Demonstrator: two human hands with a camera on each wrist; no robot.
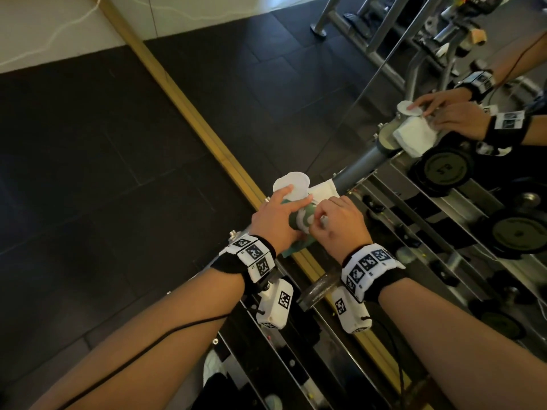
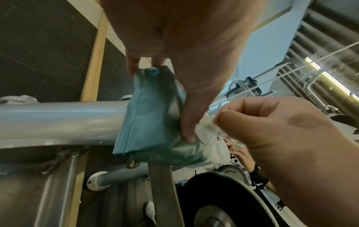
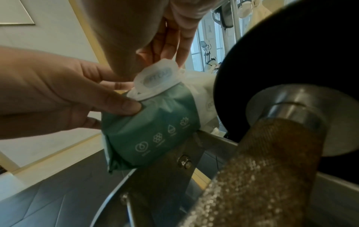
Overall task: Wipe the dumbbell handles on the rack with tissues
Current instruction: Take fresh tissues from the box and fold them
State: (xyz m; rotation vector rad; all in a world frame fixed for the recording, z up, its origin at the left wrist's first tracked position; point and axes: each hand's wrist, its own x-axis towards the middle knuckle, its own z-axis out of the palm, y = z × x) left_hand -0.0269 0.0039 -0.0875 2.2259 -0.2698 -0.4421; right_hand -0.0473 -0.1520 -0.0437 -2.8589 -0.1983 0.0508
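A green tissue pack (image 1: 305,216) lies on the rack's grey top bar (image 1: 359,162). My left hand (image 1: 284,202) grips the pack from the left, its fingers reaching to the opened white flap (image 1: 291,184). In the left wrist view the thumb presses the pack (image 2: 153,122) at its right side. My right hand (image 1: 316,227) has curled fingers and pinches a pale tissue (image 2: 208,127) at the pack's opening. In the right wrist view the pack (image 3: 153,132) and its flap (image 3: 157,78) sit just beyond a knurled dumbbell handle (image 3: 262,169).
A folded white tissue (image 1: 324,189) lies on the bar past the pack. Black dumbbell plates (image 1: 518,232) fill the rack's tiers at the right. A mirror with a wooden frame (image 1: 189,108) stands behind the rack and repeats my hands. Dark floor mats lie at the left.
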